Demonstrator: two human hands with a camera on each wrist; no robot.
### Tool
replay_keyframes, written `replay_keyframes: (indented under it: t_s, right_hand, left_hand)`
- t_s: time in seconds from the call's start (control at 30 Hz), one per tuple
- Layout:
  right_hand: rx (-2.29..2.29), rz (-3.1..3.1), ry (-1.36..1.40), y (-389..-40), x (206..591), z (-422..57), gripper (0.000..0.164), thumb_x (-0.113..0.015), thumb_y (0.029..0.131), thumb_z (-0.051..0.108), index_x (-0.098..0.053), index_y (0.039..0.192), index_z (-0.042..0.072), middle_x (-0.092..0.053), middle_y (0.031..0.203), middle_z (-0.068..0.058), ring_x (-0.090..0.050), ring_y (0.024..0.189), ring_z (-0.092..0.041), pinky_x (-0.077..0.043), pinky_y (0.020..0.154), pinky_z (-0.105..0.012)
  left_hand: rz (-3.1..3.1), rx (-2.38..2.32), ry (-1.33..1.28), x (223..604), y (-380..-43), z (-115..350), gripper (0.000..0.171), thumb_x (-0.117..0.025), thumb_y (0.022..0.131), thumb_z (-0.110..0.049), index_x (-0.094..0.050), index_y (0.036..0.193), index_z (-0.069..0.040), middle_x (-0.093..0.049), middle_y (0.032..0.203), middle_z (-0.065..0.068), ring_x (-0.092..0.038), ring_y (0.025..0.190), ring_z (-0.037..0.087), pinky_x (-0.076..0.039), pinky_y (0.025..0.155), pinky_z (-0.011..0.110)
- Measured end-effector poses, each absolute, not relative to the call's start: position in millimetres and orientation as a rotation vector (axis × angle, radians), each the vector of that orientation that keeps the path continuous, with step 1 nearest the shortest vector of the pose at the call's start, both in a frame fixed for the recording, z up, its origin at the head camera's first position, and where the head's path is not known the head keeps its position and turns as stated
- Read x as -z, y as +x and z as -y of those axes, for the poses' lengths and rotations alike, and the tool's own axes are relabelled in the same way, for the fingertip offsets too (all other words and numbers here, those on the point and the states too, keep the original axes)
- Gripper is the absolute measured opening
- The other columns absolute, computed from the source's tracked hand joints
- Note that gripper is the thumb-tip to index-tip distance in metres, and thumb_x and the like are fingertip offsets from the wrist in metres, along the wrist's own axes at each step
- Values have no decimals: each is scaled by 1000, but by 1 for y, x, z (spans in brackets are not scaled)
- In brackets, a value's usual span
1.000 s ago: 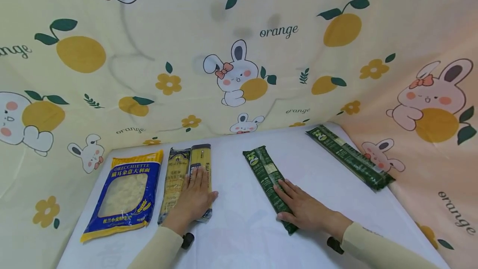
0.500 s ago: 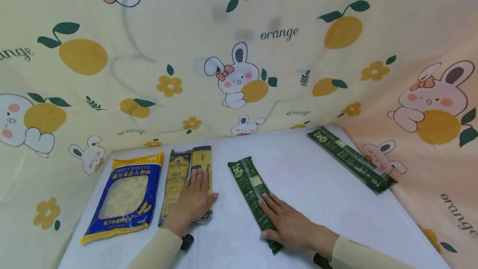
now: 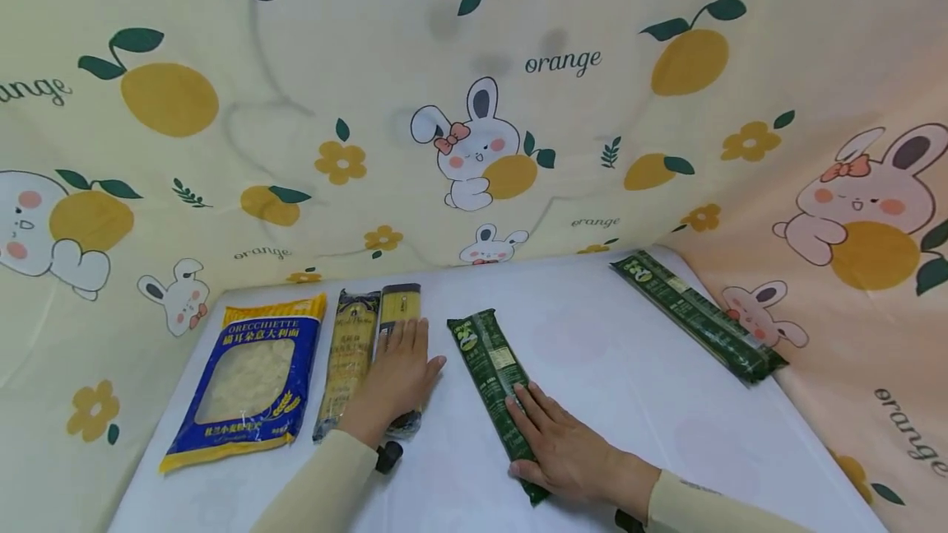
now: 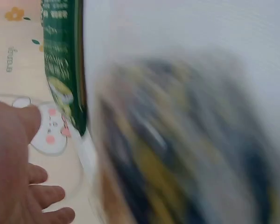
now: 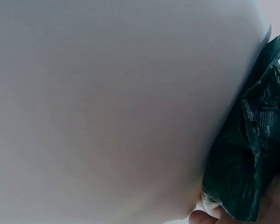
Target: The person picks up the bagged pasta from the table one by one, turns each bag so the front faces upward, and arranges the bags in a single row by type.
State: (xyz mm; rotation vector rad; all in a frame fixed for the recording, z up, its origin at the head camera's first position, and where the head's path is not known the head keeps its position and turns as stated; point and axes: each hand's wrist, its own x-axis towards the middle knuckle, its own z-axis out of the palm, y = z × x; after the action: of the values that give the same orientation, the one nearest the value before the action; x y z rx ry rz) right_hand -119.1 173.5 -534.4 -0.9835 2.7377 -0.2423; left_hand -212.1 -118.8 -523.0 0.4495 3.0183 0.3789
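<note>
In the head view my left hand (image 3: 396, 377) is over a slim yellow spaghetti pack (image 3: 401, 303) with a dark top end, fingers straight and thumb out to the right. The hand hides much of this pack. Beside it on the left lies a second yellow pasta pack (image 3: 351, 344). The left wrist view shows my fingers apart from a blurred pack end (image 4: 177, 149). My right hand (image 3: 570, 451) rests on the lower half of a green long pasta pack (image 3: 485, 360), fingers laid across it. The right wrist view shows that pack's crinkled end (image 5: 247, 154).
A blue and yellow orecchiette bag (image 3: 248, 385) lies at the table's left. Another green pack (image 3: 696, 315) lies slantwise along the right edge. A patterned cloth (image 3: 578, 138) rises behind the white table (image 3: 592, 336).
My right hand and the green pack under it have slid left and toward me. My left hand has shifted slightly up and right over the yellow pack.
</note>
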Motion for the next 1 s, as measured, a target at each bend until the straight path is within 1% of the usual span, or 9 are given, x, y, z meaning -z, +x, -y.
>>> replay_keyframes:
  t_s: [0.13, 0.23, 0.33, 0.5, 0.6, 0.7, 0.8, 0.9, 1.0]
  right_hand:
    - [249, -2761, -1012, -117, 537, -165, 85, -45, 108, 61, -27, 166, 2, -20, 173, -25, -20, 160, -47, -35, 121, -62]
    - [275, -2746, -992, -114, 539, -160, 86, -44, 107, 63, -26, 166, 3, -20, 173, -24, -20, 159, -47, -35, 120, -64]
    - [283, -2731, -952, -112, 539, -158, 86, -42, 107, 65, -26, 167, 6, -19, 175, -21, -20, 160, -44, -33, 121, -65]
    - [327, -2743, -898, -110, 538, -159, 79, -37, 109, 63, -30, 167, 10, -22, 175, -15, -20, 162, -39, -31, 123, -63]
    - [378, -2795, -903, -107, 539, -164, 69, -36, 112, 56, -40, 163, 9, -33, 171, -14, -28, 159, -37, -36, 121, -61]
    - [404, -2933, -945, -104, 541, -171, 56, -43, 113, 46, -57, 151, 8, -54, 158, -11, -48, 148, -32, -47, 113, -54]
    - [408, -3100, -995, -103, 544, -178, 40, -58, 109, 37, -69, 134, 8, -68, 137, -6, -64, 126, -24, -56, 98, -45]
    - [419, -3222, -999, -101, 548, -182, 31, -71, 101, 35, -70, 118, 8, -71, 116, -3, -68, 104, -19, -59, 84, -39]
    - [458, -3270, -891, -100, 550, -183, 36, -77, 96, 40, -68, 110, 8, -67, 101, -1, -65, 91, -17, -57, 77, -37]
  left_hand:
    - [-3097, -335, 570, 521, -226, 95, 64, -48, 113, -40, -37, 161, 0, -41, 165, 21, -37, 154, 40, -30, 126, 56]
    - [-3144, -267, 626, 523, -238, 75, 56, -49, 113, -38, -48, 156, -3, -51, 157, 17, -49, 145, 37, -42, 118, 55]
    - [-3168, -224, 619, 526, -250, 58, 51, -49, 113, -39, -54, 152, -7, -57, 151, 13, -54, 137, 36, -50, 108, 56]
    - [-3141, -155, 546, 535, -265, 41, 48, -46, 113, -42, -61, 143, -8, -64, 138, 13, -57, 128, 36, -51, 100, 57]
    - [-3136, -94, 531, 542, -270, 35, 48, -44, 113, -46, -64, 134, -6, -66, 128, 13, -57, 122, 34, -50, 99, 56]
    - [-3171, -64, 565, 549, -272, 31, 48, -43, 113, -47, -64, 125, -5, -65, 118, 12, -56, 116, 32, -49, 96, 54]
    - [-3221, -75, 606, 553, -272, 30, 46, -45, 112, -47, -63, 116, -5, -63, 110, 13, -55, 110, 32, -48, 94, 53]
    - [-3262, -99, 614, 554, -272, 30, 43, -48, 112, -45, -61, 110, -4, -62, 104, 14, -56, 105, 32, -47, 92, 53]
    - [-3275, -99, 594, 553, -272, 30, 41, -46, 113, -42, -59, 107, -4, -60, 101, 13, -55, 102, 31, -47, 92, 53]
